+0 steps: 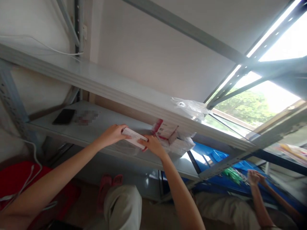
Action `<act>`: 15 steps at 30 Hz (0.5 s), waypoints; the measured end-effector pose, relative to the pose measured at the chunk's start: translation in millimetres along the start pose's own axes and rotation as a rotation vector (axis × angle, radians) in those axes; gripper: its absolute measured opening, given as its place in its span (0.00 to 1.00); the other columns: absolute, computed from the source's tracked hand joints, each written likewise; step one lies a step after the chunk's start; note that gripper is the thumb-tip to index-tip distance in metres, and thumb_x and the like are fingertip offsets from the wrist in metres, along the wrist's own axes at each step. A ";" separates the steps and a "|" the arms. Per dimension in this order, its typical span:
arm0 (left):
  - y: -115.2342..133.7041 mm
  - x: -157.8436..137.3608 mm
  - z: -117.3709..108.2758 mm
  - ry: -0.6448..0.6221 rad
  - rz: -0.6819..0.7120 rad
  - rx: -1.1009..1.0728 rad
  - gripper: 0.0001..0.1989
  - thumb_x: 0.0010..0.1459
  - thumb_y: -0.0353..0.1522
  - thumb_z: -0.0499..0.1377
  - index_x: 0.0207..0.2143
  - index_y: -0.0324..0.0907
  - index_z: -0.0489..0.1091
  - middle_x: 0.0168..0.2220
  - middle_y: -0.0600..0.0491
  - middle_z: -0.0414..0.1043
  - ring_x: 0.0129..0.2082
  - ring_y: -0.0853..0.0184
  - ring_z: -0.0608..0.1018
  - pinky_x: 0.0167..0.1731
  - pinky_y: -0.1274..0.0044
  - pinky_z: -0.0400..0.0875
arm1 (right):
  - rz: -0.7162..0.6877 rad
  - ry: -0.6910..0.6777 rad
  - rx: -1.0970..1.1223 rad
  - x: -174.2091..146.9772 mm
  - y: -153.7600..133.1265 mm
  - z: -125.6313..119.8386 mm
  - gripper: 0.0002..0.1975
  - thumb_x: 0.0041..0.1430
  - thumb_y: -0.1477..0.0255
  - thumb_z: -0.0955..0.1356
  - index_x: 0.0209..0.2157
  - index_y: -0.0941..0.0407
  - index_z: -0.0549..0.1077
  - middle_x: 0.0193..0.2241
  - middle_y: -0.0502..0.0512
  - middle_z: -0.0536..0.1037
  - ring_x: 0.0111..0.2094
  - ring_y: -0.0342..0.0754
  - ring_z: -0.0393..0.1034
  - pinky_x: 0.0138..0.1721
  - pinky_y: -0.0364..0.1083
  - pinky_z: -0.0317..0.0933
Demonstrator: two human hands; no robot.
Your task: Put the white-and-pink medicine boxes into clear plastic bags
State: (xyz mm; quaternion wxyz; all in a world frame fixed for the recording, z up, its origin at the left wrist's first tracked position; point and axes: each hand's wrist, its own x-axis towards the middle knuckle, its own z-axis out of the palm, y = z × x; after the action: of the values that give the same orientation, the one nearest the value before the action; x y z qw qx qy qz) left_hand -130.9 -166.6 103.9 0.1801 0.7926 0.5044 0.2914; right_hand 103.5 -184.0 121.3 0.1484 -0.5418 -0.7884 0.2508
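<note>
A narrow white box (134,138) with small print is held between my two hands, above the lower grey shelf (100,127). My left hand (116,132) is closed on its left end, thumb over the face. At the other end, my right hand (153,143) grips it with the fingers. Just beyond my right hand sit red and white boxes (166,131) beside clear plastic bags (183,143). Under the held box, something like clear plastic (126,148) lies on the shelf, partly hidden.
A dark phone (64,116) lies at the shelf's left end. Above runs an upper shelf (115,86) carrying a plastic bag (190,107). A red stool (21,179) with white cables stands lower left. Another person's hands (254,177) are at right near blue bins (211,156).
</note>
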 end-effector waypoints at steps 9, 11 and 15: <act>-47.3 13.0 43.5 -0.032 -0.093 -0.203 0.26 0.45 0.51 0.61 0.39 0.40 0.72 0.32 0.51 0.74 0.32 0.61 0.75 0.30 0.77 0.62 | 0.064 -0.078 -0.001 32.6 24.8 24.0 0.17 0.60 0.58 0.67 0.44 0.53 0.79 0.29 0.53 0.81 0.32 0.49 0.77 0.35 0.40 0.64; -57.2 16.5 49.8 0.006 -0.101 -0.195 0.25 0.45 0.49 0.62 0.39 0.40 0.71 0.33 0.51 0.74 0.34 0.60 0.75 0.31 0.77 0.62 | 0.068 -0.076 0.001 40.9 29.6 32.3 0.17 0.62 0.59 0.66 0.47 0.53 0.77 0.31 0.52 0.81 0.34 0.48 0.77 0.35 0.40 0.65; -70.5 22.6 58.8 0.065 -0.098 -0.200 0.25 0.46 0.48 0.61 0.41 0.41 0.71 0.33 0.51 0.75 0.34 0.60 0.76 0.32 0.76 0.64 | 0.083 -0.049 -0.062 52.8 35.4 40.5 0.19 0.63 0.60 0.65 0.52 0.50 0.73 0.35 0.52 0.81 0.38 0.48 0.77 0.38 0.40 0.65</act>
State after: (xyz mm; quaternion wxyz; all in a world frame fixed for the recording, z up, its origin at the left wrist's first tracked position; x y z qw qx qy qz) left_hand -134.8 -115.6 24.4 0.2559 0.7350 0.5167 0.3567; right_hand 91.1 -134.4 66.0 0.1017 -0.5720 -0.7761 0.2453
